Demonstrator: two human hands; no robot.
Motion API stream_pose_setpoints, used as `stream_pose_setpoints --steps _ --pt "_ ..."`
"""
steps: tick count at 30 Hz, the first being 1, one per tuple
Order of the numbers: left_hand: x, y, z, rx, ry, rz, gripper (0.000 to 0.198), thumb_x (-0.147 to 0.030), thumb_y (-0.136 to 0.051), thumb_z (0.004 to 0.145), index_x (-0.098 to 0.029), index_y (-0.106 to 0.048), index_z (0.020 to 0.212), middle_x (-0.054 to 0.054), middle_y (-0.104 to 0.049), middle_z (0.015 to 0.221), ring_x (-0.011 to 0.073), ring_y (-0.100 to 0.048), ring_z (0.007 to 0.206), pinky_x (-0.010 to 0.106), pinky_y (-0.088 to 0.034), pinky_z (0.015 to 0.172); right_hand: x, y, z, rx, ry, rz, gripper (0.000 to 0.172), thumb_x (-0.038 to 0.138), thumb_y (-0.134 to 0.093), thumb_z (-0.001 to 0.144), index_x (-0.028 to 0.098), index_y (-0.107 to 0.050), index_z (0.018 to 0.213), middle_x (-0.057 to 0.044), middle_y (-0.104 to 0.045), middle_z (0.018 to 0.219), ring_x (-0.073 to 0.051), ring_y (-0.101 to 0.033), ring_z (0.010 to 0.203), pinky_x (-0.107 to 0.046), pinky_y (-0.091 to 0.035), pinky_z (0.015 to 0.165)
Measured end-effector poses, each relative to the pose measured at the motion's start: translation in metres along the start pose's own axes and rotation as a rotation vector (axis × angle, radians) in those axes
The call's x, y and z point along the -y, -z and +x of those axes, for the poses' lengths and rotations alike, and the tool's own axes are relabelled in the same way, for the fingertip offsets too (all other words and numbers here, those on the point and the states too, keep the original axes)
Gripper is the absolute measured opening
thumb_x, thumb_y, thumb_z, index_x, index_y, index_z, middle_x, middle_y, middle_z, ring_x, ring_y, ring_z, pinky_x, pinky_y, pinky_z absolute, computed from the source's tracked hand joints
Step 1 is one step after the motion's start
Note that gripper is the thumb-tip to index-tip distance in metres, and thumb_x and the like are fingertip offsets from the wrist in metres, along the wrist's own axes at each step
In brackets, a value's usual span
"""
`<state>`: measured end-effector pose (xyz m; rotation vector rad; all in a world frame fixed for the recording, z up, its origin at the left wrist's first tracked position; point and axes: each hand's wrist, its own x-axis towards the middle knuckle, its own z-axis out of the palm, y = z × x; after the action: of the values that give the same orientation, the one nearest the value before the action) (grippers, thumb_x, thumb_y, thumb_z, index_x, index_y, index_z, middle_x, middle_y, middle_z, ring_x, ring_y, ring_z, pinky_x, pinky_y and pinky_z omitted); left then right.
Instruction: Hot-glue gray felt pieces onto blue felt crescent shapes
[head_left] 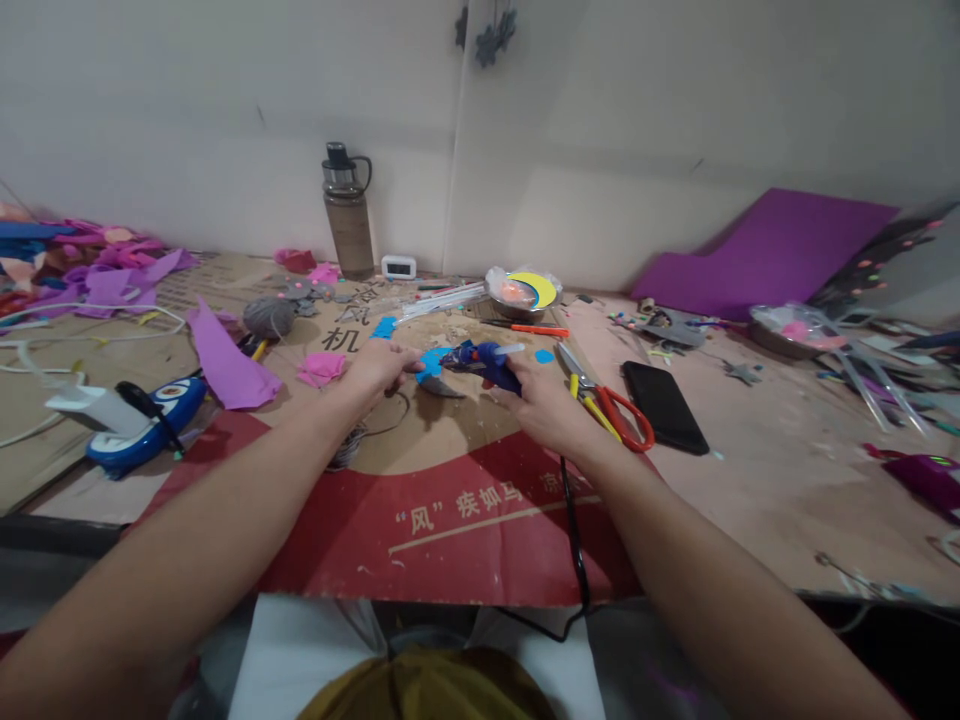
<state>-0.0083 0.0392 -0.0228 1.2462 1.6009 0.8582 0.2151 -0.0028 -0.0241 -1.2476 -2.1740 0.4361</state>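
While right hand (544, 405) clasps glue gun (484, 358) | left hand (379, 368) pinches blue piece (429, 365) beside the nozzle.

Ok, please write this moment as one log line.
left hand: holds blue felt piece | right hand: grips blue glue gun | scissors: beside right hand

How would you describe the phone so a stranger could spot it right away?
Find the big red cardboard sheet in the middle of the table. Just off its right edge, beside the red-handled scissors, lies the phone: the only flat, plain black slab there.
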Motion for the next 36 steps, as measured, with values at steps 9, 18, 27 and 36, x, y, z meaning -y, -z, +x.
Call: stream_pose_setpoints --steps 9,18,27,36 --pt "0.01 -0.001 0.007 0.061 -0.106 0.002 0.025 -0.036 -0.058 0.08 -0.013 -0.065 0.073 -0.006 -0.038 0.037 0.0059 -0.026 0.032 0.023 -0.013 0.039 -0.01 -0.006 0.002 -0.021 -0.079 0.245 0.032 0.025 -0.052 0.082 0.02 -0.052 0.114 -0.007 -0.066 0.1 -0.024 -0.061 0.091 -0.041 -0.048 0.082" --pt "0.015 -0.003 0.014 0.068 -0.155 0.054 0.026 -0.038 -0.06 0.077 -0.014 -0.067 0.072 -0.006 -0.038 0.039 0.0066 -0.025 0.036 0.025 -0.013 0.042 -0.008 -0.007 0.003 -0.041 -0.11 0.277 0.042 0.027 -0.054 0.081 0.019 -0.051 0.121 -0.008 -0.065 0.102 -0.025 -0.059 0.097 -0.043 -0.047 0.085" --pt "0.018 -0.001 0.016 -0.086 -0.309 0.41 0.017 -0.031 -0.064 0.07 -0.016 -0.072 0.066 0.0 -0.058 0.053 0.012 -0.044 0.051 0.025 -0.027 0.049 -0.012 -0.009 0.003 -0.027 -0.124 0.235 0.042 0.027 -0.053 0.081 0.019 -0.049 0.122 -0.009 -0.065 0.105 -0.026 -0.06 0.096 -0.044 -0.047 0.087" --pt "0.011 -0.001 0.011 -0.058 -0.299 0.54 0.012 -0.025 -0.065 0.07 -0.017 -0.072 0.065 0.003 -0.061 0.054 0.0143 -0.05 0.054 0.025 -0.033 0.053 -0.011 -0.009 0.003 -0.03 -0.123 0.205 0.039 0.027 -0.054 0.08 0.018 -0.051 0.119 -0.01 -0.063 0.109 -0.026 -0.059 0.098 -0.044 -0.046 0.088"
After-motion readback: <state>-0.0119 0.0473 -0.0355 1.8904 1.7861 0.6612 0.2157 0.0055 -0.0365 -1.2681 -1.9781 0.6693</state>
